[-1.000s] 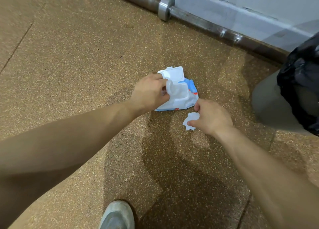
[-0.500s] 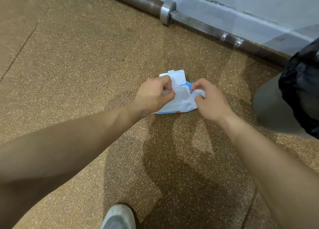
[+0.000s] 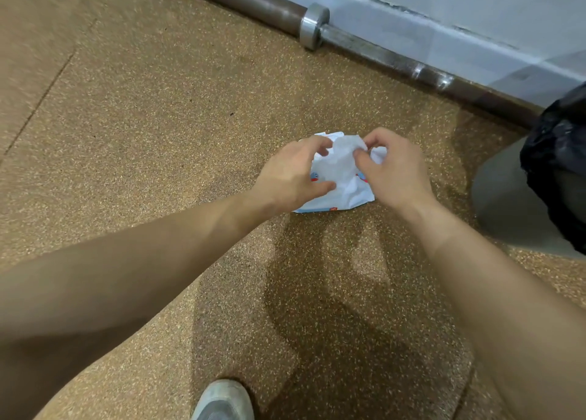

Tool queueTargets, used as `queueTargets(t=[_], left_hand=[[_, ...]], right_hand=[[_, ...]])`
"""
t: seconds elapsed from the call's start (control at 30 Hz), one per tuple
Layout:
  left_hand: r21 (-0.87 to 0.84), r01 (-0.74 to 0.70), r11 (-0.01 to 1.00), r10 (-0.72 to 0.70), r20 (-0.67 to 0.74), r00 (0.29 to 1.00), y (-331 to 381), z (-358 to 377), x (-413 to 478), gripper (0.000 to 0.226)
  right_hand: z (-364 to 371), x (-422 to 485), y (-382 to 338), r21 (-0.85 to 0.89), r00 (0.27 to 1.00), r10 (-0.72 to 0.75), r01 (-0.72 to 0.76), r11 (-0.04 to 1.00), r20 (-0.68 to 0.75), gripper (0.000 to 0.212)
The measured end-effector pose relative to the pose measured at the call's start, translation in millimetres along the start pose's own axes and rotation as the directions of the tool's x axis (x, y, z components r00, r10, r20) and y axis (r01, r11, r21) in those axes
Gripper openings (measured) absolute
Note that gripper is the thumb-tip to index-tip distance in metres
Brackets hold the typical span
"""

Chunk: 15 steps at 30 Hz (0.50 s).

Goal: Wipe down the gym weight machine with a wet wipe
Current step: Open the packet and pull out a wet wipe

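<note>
View from a head camera looking down at a tan speckled rubber floor [image 3: 142,134]. Just above the centre of the frame a soft white pack of wipes [image 3: 336,202], printed in blue and red, lies flat on the floor. The left hand [image 3: 290,174], reaching in from the lower left, grasps the pack's left side, thumb laid across its lower face and fingers curled over its top edge. The right hand [image 3: 394,174], reaching in from the lower right, pinches a crumpled white wet wipe [image 3: 344,158] between thumb and forefinger where it rises from the top of the pack. Whether the wipe is free of the pack cannot be told. A barbell [image 3: 312,26] lies along the wall across the top of the frame, a bin [image 3: 558,153] lined with a black bag sits at the right edge, and the toe of a grey shoe [image 3: 222,400] shows at the bottom centre. No weight machine is in view.

The step in hand looks like drawing out one wipe. To do it well, the left hand should pin the pack down while the right draws the sheet up and away smoothly, so it neither tears nor drags a second sheet out
</note>
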<state>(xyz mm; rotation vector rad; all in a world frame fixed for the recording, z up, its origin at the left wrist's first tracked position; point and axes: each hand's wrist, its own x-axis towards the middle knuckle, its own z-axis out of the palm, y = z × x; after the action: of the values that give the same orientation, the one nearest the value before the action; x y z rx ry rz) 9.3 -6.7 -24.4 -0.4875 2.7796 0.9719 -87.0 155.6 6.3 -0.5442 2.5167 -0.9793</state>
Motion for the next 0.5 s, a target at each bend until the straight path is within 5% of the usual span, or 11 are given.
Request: queueTargets(t=[0.13,0.33,0.5], left_hand=[[0.091,0.028,0.995,-0.034,0.064,0.997,-6,7,2,0.073],[0.176,0.040,0.984,-0.041,0.002,0.999,-4,17,0,0.065],[0.113,0.045,0.993,-0.047,0.015,0.999,-10,16,-10,0.046]], right_hand=[[-17,7,-12,0.178,0.999,-0.009,0.017,0.984,-0.046,0.005],[-50,16,-47,0.373,0.980,0.007,0.069,0.925,-0.199,0.016],[-86,22,-69,0.235,0.965,0.017,0.046,0.971,-0.261,0.014]])
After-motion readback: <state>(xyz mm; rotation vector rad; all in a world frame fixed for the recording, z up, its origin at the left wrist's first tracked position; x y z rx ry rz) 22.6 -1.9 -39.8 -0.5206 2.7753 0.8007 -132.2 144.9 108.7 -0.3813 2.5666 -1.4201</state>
